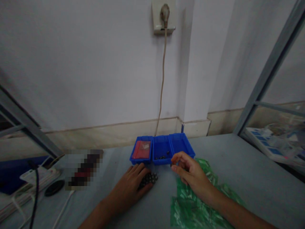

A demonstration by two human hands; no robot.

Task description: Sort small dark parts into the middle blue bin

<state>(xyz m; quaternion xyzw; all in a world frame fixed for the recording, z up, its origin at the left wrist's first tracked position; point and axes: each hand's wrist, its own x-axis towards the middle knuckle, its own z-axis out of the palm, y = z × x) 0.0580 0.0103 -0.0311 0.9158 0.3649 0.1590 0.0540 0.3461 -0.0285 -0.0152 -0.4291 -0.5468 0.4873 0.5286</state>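
My left hand [130,184] lies on the table with its fingers and thumb curled around a cluster of small dark, shiny pieces [152,178]; part of the cluster is hidden under the hand. My right hand [189,170] is raised in front of the blue bins, thumb and index finger pinched on a small dark piece [171,165], too small to name. In the middle blue bin [160,143] lie several similar dark pieces. The left blue bin [133,161] holds a red packet [141,151]. Nothing shows inside the visible part of the right blue bin [181,142].
Crumpled green plastic bags [190,210] spread beneath and beside my right forearm. At left are a pixelated object [83,171], a black disc [54,188] and cables. Grey metal frames [269,66] rise on both sides. A wall socket with a plug [165,14] hangs above.
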